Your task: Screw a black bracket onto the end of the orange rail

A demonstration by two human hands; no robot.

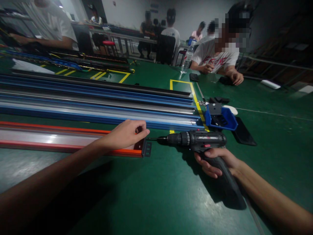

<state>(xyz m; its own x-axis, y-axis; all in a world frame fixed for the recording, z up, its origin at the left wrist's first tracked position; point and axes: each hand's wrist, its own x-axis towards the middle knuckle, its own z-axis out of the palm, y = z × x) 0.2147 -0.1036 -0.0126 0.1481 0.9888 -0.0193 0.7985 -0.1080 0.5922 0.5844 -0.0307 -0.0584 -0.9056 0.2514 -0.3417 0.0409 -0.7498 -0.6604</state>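
Note:
My right hand point(215, 161) is wrapped round the handle of a black cordless drill point(207, 138), which lies level and points left. Its bit reaches the end of an orange-edged metal profile point(61, 138), where a small black end plate point(147, 149) sits. Over that same end rests my left hand point(129, 133), its thumb and forefinger curled together near the bit tip. Whatever lies between those fingers is hidden or too small to name.
Several blue and black profiles point(97, 104) lie beyond the orange one. A blue bin point(231, 120) with black plates, a black phone point(244, 132) and a water bottle point(187, 60) stand to the right. Across the green table point(151, 195) sits a person point(215, 55).

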